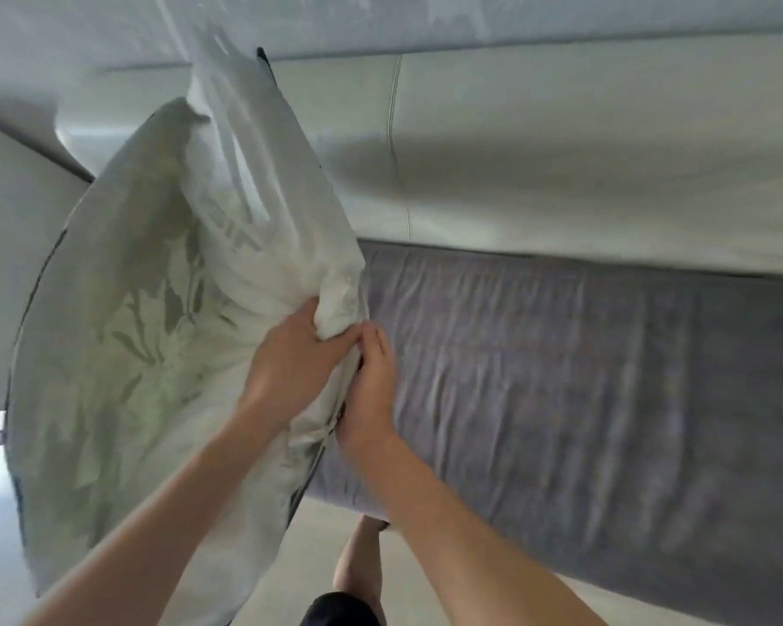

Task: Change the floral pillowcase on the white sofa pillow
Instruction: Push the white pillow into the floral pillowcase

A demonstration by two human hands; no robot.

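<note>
I hold a large pillow up in front of the sofa. The floral pillowcase (123,336), pale with a faint leaf pattern and dark piping, shows its inner side. The white pillow insert (263,183) bulges out of the case's open edge toward the top. My left hand (290,359) is clenched on a bunched corner of the white pillow insert. My right hand (371,390) pinches the case's dark-piped edge just beside it. The two hands almost touch.
A white sofa backrest (561,151) runs across the top. A grey wrinkled cover lies over the seat cushion (584,377). Pale floor (317,548) is below, with my leg (358,562) and dark shorts visible. The sofa arm rises at the left.
</note>
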